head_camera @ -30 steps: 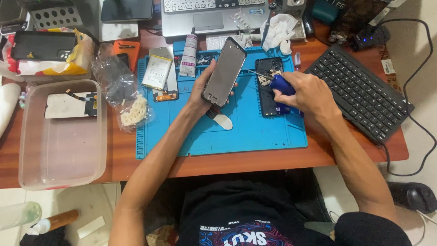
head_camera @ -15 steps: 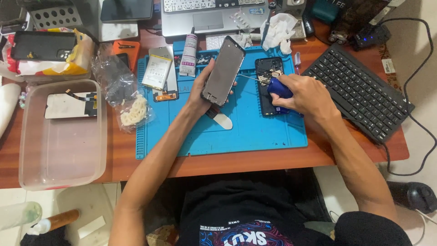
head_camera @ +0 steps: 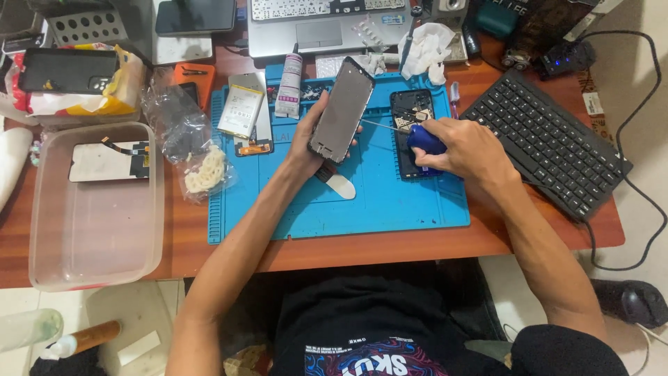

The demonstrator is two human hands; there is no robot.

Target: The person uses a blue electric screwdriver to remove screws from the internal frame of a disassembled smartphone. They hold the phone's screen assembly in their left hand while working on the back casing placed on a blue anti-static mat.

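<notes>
Left hand (head_camera: 309,139) holds phone screen (head_camera: 341,111) tilted up, clear of open phone (head_camera: 412,132). Right hand (head_camera: 463,146) grips blue screwdriver (head_camera: 423,141), tip reaching inside.

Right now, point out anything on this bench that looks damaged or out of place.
The dark opened phone body lies on the blue silicone mat with its insides exposed, its dark screen panel lifted clear in the left hand. A crumpled white tissue sits on the silver laptop.
</notes>
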